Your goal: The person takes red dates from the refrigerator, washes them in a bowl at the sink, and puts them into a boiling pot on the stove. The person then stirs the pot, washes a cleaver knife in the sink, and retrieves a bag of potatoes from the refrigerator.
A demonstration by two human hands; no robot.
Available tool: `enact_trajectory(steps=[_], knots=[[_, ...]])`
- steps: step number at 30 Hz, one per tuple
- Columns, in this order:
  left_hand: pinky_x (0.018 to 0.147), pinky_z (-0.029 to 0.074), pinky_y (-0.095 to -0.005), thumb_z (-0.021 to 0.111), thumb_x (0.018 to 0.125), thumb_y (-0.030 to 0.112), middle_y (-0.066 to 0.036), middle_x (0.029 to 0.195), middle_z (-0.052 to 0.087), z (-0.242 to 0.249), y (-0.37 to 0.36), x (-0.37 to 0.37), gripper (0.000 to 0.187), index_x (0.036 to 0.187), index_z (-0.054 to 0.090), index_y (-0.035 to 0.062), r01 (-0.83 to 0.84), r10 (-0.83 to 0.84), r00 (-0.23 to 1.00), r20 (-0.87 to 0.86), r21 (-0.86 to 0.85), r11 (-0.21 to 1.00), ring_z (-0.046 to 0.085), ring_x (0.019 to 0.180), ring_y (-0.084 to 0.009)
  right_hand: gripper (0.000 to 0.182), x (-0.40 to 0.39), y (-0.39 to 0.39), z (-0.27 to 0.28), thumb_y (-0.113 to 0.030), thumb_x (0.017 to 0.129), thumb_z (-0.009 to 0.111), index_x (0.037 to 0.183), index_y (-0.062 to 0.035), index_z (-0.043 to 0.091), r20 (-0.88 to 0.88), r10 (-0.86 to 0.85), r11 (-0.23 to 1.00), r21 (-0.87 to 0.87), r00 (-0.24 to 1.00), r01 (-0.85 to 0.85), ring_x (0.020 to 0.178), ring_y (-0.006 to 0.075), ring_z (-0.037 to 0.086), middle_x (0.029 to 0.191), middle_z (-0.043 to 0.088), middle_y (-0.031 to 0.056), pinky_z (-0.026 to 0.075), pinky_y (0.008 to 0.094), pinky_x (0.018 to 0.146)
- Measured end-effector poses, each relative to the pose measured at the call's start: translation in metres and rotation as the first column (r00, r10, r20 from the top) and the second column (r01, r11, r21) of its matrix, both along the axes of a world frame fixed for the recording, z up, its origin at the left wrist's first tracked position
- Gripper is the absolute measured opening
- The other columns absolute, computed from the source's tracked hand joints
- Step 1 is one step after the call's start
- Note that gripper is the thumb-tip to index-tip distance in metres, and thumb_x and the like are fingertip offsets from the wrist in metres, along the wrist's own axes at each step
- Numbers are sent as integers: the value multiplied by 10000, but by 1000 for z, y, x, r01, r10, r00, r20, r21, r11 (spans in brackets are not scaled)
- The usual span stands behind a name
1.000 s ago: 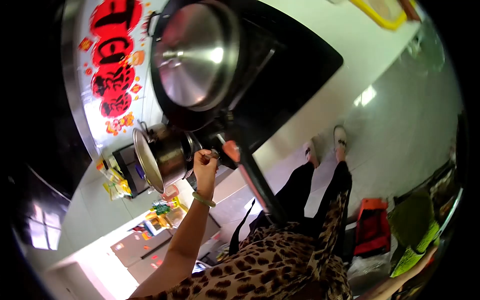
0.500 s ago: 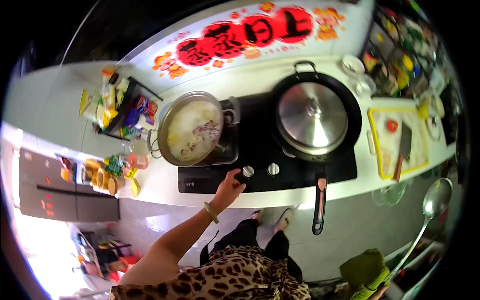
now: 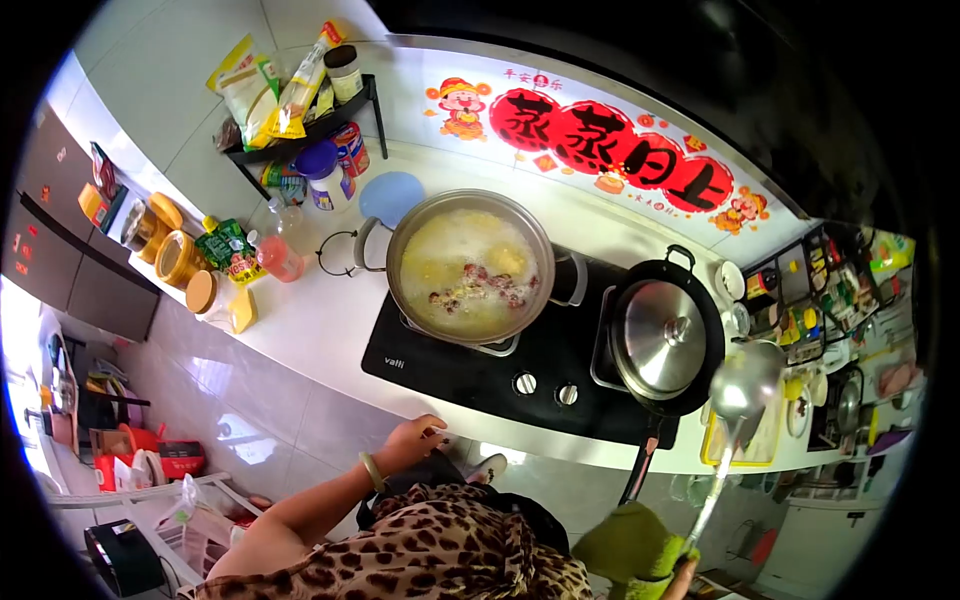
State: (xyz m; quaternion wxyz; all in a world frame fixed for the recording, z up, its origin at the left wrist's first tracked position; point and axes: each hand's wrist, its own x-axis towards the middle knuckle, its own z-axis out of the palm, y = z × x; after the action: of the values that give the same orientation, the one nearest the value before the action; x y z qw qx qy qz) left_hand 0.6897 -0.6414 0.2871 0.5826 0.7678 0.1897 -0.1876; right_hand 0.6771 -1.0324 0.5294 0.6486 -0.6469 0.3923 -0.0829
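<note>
My left hand (image 3: 410,443) is empty, its fingers loosely bent and apart, just off the counter's front edge below the stove (image 3: 455,375). At the bottom right my right hand (image 3: 684,578), mostly out of view, is closed on the handle of a large metal ladle (image 3: 745,378) and on a green cloth (image 3: 622,545). The ladle points up with its bowl near the wok. On the left burner, an uncovered pot (image 3: 398,262) holds pale, foamy liquid with reddish-brown bits. A black wok (image 3: 708,310) with a steel lid (image 3: 655,340) stands on the right burner.
Two knobs (image 3: 525,383) sit at the stove's front. Left of the pot are a bottle of pink liquid (image 3: 278,258), several jars (image 3: 180,260), a blue mat (image 3: 392,198) and a rack (image 3: 318,130) of packets. A yellow-rimmed cutting board (image 3: 762,448) lies right, partly behind the ladle.
My left hand has drawn back from the stove knob to below the counter edge. The ladle and green cloth have come further into view at the right. The view has turned left.
</note>
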Motion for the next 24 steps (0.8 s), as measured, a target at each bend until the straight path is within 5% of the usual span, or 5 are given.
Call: enact_trajectory(steps=[9, 14, 19, 22, 24], knots=[[566, 486, -312, 617, 869, 141, -81, 674, 614, -6, 51, 3, 227, 1078, 611, 53, -148, 158, 980, 121, -92, 985, 598, 586, -167, 336, 48, 76, -8, -302, 929, 591, 1041, 14, 581, 14, 481, 877, -6, 877, -481, 828, 135, 500, 951, 565, 50, 418, 291, 740], [567, 503, -274, 604, 888, 50, -54, 764, 612, -9, 73, -10, 209, 1096, 600, 32, -183, 192, 978, 81, -100, 978, 596, 611, -128, 264, 83, 132, 15, -265, 899, 647, 918, -7, 595, -15, 657, 749, -102, 753, -655, 630, 97, 505, 736, 554, -14, 410, 268, 558], [540, 482, -263, 588, 885, 33, -57, 768, 615, -29, 82, -23, 219, 1104, 592, 38, -246, 268, 955, 128, -160, 956, 589, 598, -121, 245, 124, 135, 36, -260, 898, 640, 914, -18, 602, -468, 790, 93, -548, 396, -832, 601, 252, 609, 660, 601, 118, 436, 362, 538], [526, 466, -252, 577, 887, 27, -56, 769, 615, -24, 78, -30, 219, 1105, 592, 42, -309, 340, 932, 123, -216, 926, 586, 598, -117, 252, 148, 168, 64, -276, 874, 646, 900, -31, 592, -627, 744, -269, -597, 231, -756, 641, 386, 605, 711, 609, 197, 464, 440, 555], [534, 468, -250, 579, 881, 31, -52, 762, 615, -24, 72, -29, 219, 1099, 598, 41, -348, 387, 915, 118, -259, 901, 583, 601, -111, 263, 159, 186, 73, -295, 865, 642, 830, -47, 561, -726, 664, -505, -611, 177, -610, 635, 345, 624, 698, 626, 140, 485, 438, 549]])
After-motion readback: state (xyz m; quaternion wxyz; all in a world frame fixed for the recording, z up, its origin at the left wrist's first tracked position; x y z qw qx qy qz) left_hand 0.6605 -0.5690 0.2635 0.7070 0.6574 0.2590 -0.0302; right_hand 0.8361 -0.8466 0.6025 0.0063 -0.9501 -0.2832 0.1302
